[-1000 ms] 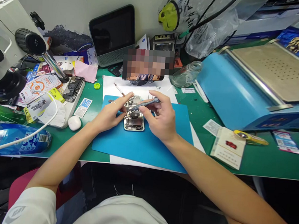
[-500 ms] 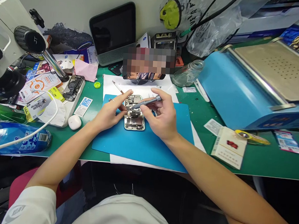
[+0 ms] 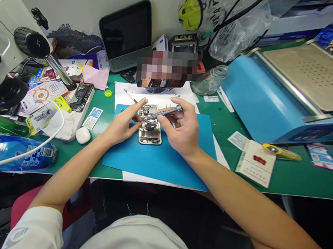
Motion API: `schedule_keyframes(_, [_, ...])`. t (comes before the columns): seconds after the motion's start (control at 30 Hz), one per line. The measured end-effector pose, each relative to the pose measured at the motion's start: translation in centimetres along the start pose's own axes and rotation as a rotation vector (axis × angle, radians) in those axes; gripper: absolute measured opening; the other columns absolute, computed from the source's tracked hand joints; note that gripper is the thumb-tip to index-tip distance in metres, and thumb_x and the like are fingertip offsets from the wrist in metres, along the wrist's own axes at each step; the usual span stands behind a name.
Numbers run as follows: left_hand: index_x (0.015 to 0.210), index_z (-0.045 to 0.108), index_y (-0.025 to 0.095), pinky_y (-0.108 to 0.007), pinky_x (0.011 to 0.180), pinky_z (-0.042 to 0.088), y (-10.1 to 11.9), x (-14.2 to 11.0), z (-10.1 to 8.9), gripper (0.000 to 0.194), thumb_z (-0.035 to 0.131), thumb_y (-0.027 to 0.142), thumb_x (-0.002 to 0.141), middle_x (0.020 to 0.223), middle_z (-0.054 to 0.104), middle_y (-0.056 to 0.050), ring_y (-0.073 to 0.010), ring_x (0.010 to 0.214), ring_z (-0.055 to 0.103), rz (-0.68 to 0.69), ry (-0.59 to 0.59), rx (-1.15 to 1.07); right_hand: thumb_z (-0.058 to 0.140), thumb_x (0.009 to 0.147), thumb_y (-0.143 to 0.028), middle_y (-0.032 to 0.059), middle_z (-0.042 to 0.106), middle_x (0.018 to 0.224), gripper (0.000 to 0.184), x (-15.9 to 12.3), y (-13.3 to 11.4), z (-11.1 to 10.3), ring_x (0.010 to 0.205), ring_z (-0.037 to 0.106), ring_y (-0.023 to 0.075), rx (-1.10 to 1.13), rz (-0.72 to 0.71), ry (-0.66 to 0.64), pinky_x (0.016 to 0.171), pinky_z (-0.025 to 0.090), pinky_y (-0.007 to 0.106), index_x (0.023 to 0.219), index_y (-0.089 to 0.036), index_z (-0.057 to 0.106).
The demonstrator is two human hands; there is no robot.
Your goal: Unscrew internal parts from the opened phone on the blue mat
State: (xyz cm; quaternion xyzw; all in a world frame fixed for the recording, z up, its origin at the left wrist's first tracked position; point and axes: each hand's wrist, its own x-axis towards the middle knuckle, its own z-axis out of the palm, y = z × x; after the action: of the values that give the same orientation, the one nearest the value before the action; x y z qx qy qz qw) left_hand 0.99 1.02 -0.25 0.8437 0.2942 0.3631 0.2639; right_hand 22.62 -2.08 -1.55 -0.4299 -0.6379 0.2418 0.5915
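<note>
An opened smartphone [image 3: 150, 135] lies on the blue mat [image 3: 150, 161], its inner parts exposed. My right hand [image 3: 184, 131] is closed around a grey screwdriver [image 3: 170, 111], which slants down to the left over the phone. The screwdriver's tip reaches the phone's left side, close to my left fingertips. At that left edge my left hand [image 3: 125, 120] has thumb and fingers pinched together. What they hold, if anything, is too small to make out. A thin strip-like piece [image 3: 130, 96] lies just beyond my left hand on white paper.
A propped phone [image 3: 162, 83], partly pixelated, stands behind the mat, beside a glass jar [image 3: 210, 80]. On the left are a microscope [image 3: 33, 43], another opened phone [image 3: 82, 96] and a white earbud case [image 3: 83, 135]. A blue machine [image 3: 258, 96] and a cigarette box [image 3: 256, 164] occupy the right.
My right hand and the screwdriver have shifted very slightly to the right. My left hand stays at the phone's edge. The picture on the propped phone differs.
</note>
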Motion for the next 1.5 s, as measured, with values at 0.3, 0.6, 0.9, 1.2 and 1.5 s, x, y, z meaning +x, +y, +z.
schedule_keyframes(0.3, [0.165, 0.028, 0.033, -0.032, 0.092, 0.055, 0.05, 0.00, -0.18, 0.078, 0.056, 0.011, 0.095, 0.156, 0.053, -0.012, -0.0129, 0.087, 0.068, 0.003, 0.005, 0.031, 0.071, 0.095, -0.048, 0.0030, 0.076, 0.101, 0.048, 0.06, 0.01, 0.04, 0.087, 0.078, 0.0229, -0.013, 0.011, 0.008, 0.079, 0.069, 0.039, 0.136, -0.032, 0.052])
schedule_keyframes(0.6, [0.165, 0.029, 0.033, -0.031, 0.090, 0.056, 0.12, 0.02, -0.20, 0.078, 0.055, 0.009, 0.095, 0.156, 0.054, -0.011, -0.0124, 0.086, 0.068, 0.027, 0.006, 0.035, 0.071, 0.094, -0.048, 0.0035, 0.075, 0.100, 0.048, 0.11, -0.13, -0.05, 0.086, 0.078, 0.0237, -0.016, 0.019, -0.002, 0.079, 0.070, 0.041, 0.135, -0.031, 0.052])
schedule_keyframes(0.9, [0.165, 0.028, 0.033, -0.030, 0.091, 0.055, 0.18, 0.06, -0.17, 0.077, 0.056, 0.010, 0.096, 0.155, 0.054, -0.011, -0.0131, 0.088, 0.068, 0.014, 0.007, 0.029, 0.069, 0.095, -0.050, 0.0028, 0.074, 0.100, 0.049, 0.10, 0.03, -0.07, 0.085, 0.077, 0.0230, -0.037, 0.022, -0.002, 0.077, 0.069, 0.039, 0.136, -0.031, 0.051])
schedule_keyframes(1.2, [0.165, 0.028, 0.033, -0.032, 0.093, 0.056, 0.16, 0.09, -0.23, 0.076, 0.055, 0.012, 0.097, 0.155, 0.055, -0.012, -0.0139, 0.089, 0.068, 0.021, 0.001, 0.025, 0.070, 0.095, -0.047, 0.0035, 0.074, 0.101, 0.048, 0.13, -0.01, -0.11, 0.085, 0.077, 0.0232, -0.037, 0.010, 0.001, 0.077, 0.069, 0.040, 0.136, -0.031, 0.051])
schedule_keyframes(1.5, [0.165, 0.030, 0.030, -0.031, 0.091, 0.057, 0.35, 0.14, -0.24, 0.072, 0.056, 0.014, 0.099, 0.153, 0.056, -0.013, -0.0145, 0.092, 0.069, 0.032, 0.008, 0.021, 0.069, 0.095, -0.047, 0.0048, 0.072, 0.110, 0.048, 0.09, 0.05, -0.19, 0.088, 0.076, 0.0236, -0.076, 0.000, 0.019, 0.078, 0.069, 0.041, 0.137, -0.032, 0.052])
